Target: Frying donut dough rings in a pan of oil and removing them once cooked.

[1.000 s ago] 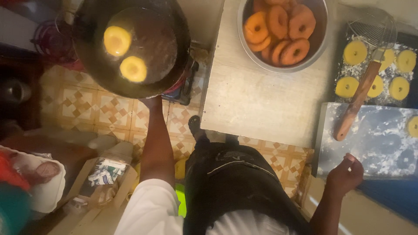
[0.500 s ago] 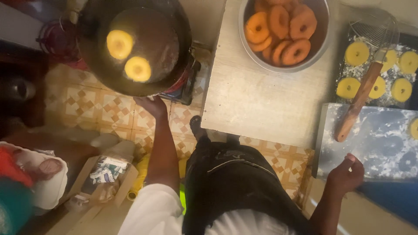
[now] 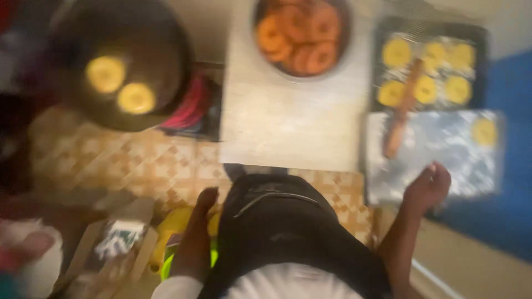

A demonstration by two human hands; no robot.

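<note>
The view is blurred. My left hand (image 3: pixel 204 200) hangs beside my dark trousers, over the patterned floor, holding nothing, fingers loosely together. My right hand (image 3: pixel 429 185) is curled in a loose fist at the near edge of a floured board (image 3: pixel 438 160); nothing shows in it. A dark frying pan (image 3: pixel 119 61) at the upper left holds two pale yellow dough rings in oil. A metal bowl (image 3: pixel 302 33) of browned doughnuts stands on the light table (image 3: pixel 288 127). A wooden rolling pin (image 3: pixel 402 108) lies across the dark tray (image 3: pixel 429 63) of raw dough rings.
One raw ring (image 3: pixel 485 131) lies on the floured board's far right. A cardboard box with packets (image 3: pixel 113 252) sits on the floor at lower left, next to a yellow-green item (image 3: pixel 174 238). A blue surface (image 3: pixel 510 166) runs along the right.
My left hand has dropped from near the pan to my side. The camera view has shifted and blurred. My right hand stays at the board's edge.
</note>
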